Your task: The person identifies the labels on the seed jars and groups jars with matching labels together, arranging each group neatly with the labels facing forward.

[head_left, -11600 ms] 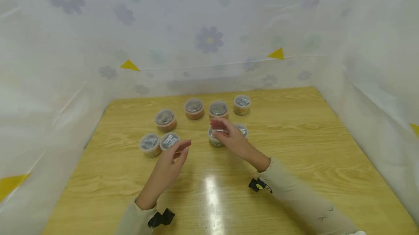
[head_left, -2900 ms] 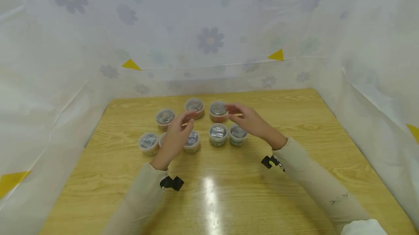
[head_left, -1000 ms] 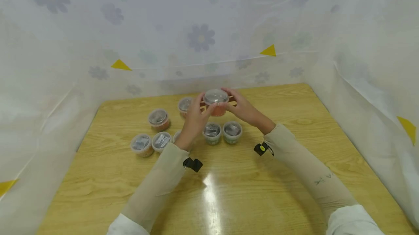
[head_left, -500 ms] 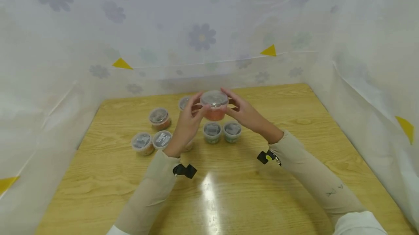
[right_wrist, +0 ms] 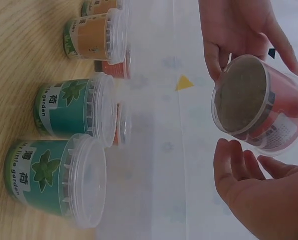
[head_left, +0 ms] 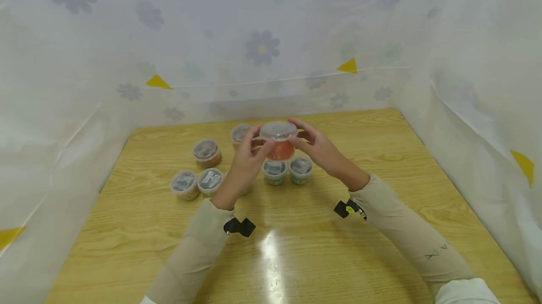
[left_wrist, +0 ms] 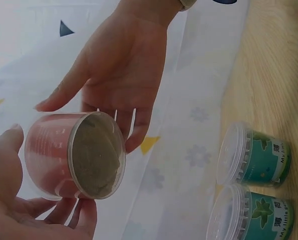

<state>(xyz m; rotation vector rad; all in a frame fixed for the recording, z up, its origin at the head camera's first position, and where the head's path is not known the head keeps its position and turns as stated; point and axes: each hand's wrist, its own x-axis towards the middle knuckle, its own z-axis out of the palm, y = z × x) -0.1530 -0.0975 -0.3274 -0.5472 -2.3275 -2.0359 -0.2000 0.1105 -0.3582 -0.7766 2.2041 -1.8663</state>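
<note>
Between both hands, raised off the table, is a red plastic tub (head_left: 280,148) with a clear domed lid and something grey under it. My left hand (head_left: 243,167) grips its left side, thumb at the front and fingers behind. The right hand (head_left: 323,153) grips the opposite side the same way. In the left wrist view the tub (left_wrist: 63,155) tips its lid toward the camera. Just below it in the head view stand two teal-labelled tubs (head_left: 274,173) with mint leaves on them, larger in the right wrist view (right_wrist: 63,107).
Two more red tubs stand at the back left: one tub (head_left: 206,152) in full view, the other (head_left: 240,132) partly behind my left hand. Orange-labelled tubs (head_left: 185,185) line the front left, one mostly hidden by my left wrist. A white flowered curtain (head_left: 262,21) encloses the wooden table (head_left: 338,257).
Earlier, an orange-labelled tub left the back right and appeared in the front-left row. Since then both hands have taken and lifted the right-hand red tub, which now sits slightly lower in view.
</note>
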